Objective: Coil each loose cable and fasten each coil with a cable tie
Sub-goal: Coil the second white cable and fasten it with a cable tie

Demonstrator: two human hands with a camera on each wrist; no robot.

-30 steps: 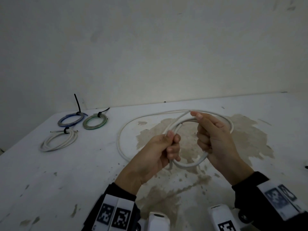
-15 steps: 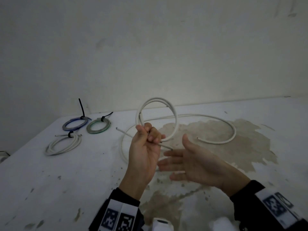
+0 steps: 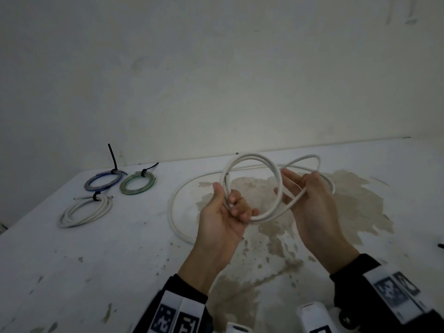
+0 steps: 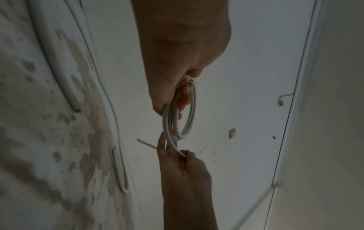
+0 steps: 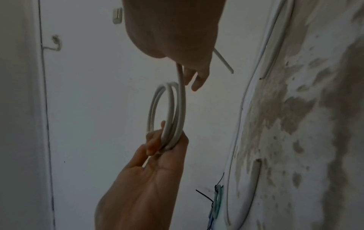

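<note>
A long white cable (image 3: 249, 156) is partly wound into a small upright coil of about two turns, held above the stained table (image 3: 348, 212). My left hand (image 3: 230, 205) grips the coil's lower left side, fingers curled round the strands, as the right wrist view shows with the left hand (image 5: 165, 140) on the coil (image 5: 153, 105). My right hand (image 3: 305, 191) is just right of the coil and pinches the cable's running length between thumb and fingers, as the left wrist view shows (image 4: 181, 153). The rest of the cable (image 3: 171, 212) lies in a wide curve on the table.
Three finished coils lie at the back left, each with a black cable tie: a blue coil (image 3: 102, 182), a green coil (image 3: 137, 186) and a white coil (image 3: 85, 212). A wall rises right behind the table. A small dark item (image 3: 440, 245) shows at the right edge.
My right hand, which was open below the loop half a second ago, has risen and taken the cable to the right of the coil. The left hand holds more cable turned into the coil.
</note>
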